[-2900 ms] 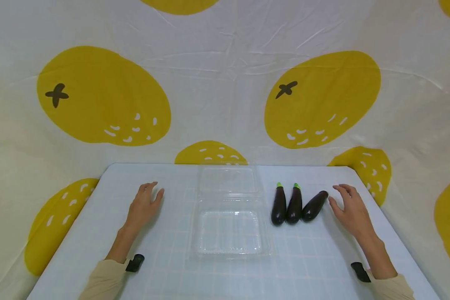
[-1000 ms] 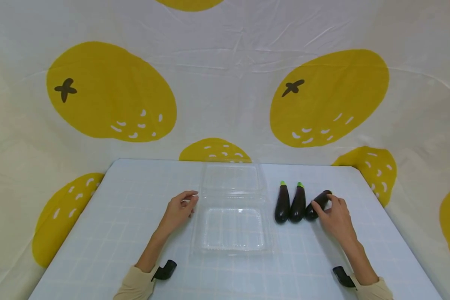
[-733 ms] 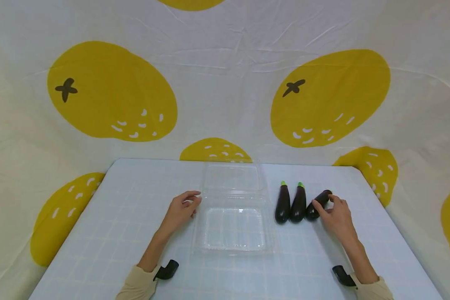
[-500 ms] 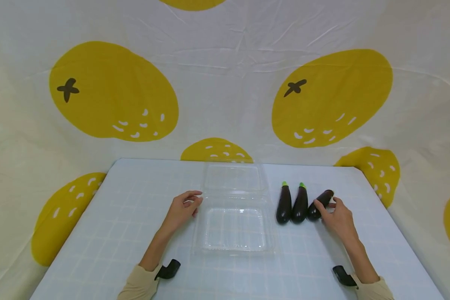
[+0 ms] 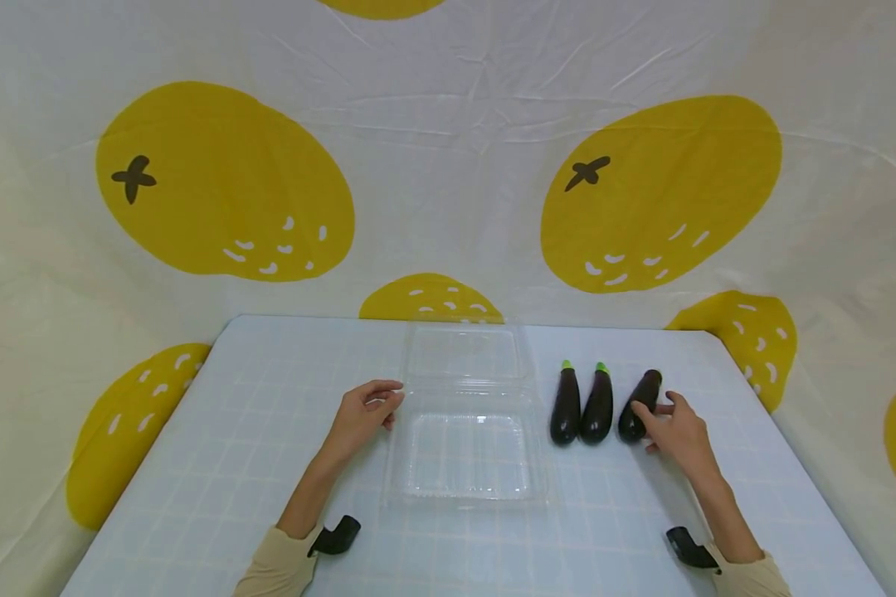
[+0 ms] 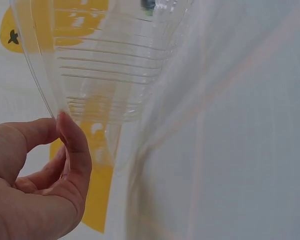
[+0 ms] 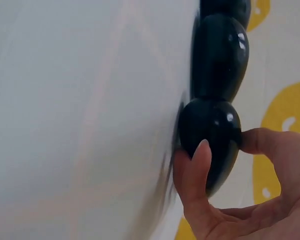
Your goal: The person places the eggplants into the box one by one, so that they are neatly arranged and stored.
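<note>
On the table's (image 5: 194, 464) right, the outer eggplant (image 5: 646, 390) is turning straighter, easing from its two neighbours (image 5: 596, 408), right hand (image 5: 681, 433) pinching it, left hand (image 5: 357, 421) pinching the clear container's (image 5: 466, 396) rim: handling apparently beginning.

Head view's lit pretty flat and soft, just a faint shadow by the right hand (image 5: 679, 435) and tiny glints on the clear tray (image 5: 466, 456). Wrist cams look dimmer, with the tablecloth (image 6: 240, 125) all mushy; shiny eggplants (image 7: 220, 60) catch small pale highlights upper right.
</note>
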Action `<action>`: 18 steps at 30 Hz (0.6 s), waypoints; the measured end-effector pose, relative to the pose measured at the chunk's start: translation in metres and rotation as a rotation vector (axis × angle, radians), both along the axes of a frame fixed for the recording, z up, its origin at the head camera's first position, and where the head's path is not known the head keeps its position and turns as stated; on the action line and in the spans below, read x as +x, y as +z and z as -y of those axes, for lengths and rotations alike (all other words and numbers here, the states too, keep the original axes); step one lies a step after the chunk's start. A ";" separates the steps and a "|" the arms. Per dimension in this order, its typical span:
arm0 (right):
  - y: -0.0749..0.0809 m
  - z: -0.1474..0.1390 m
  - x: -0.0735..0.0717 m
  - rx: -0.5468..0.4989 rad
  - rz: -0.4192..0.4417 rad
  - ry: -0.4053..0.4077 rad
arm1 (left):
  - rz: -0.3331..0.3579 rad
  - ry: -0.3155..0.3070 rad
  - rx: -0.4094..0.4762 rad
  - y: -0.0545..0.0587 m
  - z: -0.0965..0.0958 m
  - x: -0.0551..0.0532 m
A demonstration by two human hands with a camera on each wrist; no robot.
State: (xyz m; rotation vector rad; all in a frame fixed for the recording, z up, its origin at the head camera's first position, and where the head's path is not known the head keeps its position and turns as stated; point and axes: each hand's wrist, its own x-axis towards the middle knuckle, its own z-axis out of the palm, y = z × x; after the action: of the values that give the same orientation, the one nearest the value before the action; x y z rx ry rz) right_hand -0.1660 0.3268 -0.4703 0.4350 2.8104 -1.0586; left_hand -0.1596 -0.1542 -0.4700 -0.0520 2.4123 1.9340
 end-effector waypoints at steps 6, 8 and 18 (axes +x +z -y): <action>0.002 -0.002 0.002 0.017 -0.059 0.001 | 0.021 0.006 0.036 0.004 -0.001 0.002; 0.002 -0.003 0.002 0.020 -0.080 0.009 | 0.025 0.020 0.047 -0.007 0.001 -0.003; 0.007 -0.002 0.007 0.012 -0.145 0.088 | 0.010 0.011 0.064 -0.013 0.004 -0.005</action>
State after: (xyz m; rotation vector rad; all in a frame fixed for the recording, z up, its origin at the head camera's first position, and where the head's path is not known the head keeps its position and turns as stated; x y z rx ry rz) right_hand -0.1593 0.3284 -0.4631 0.2422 2.9313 -1.0980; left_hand -0.1650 -0.1579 -0.4832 -0.0721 2.3471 2.0082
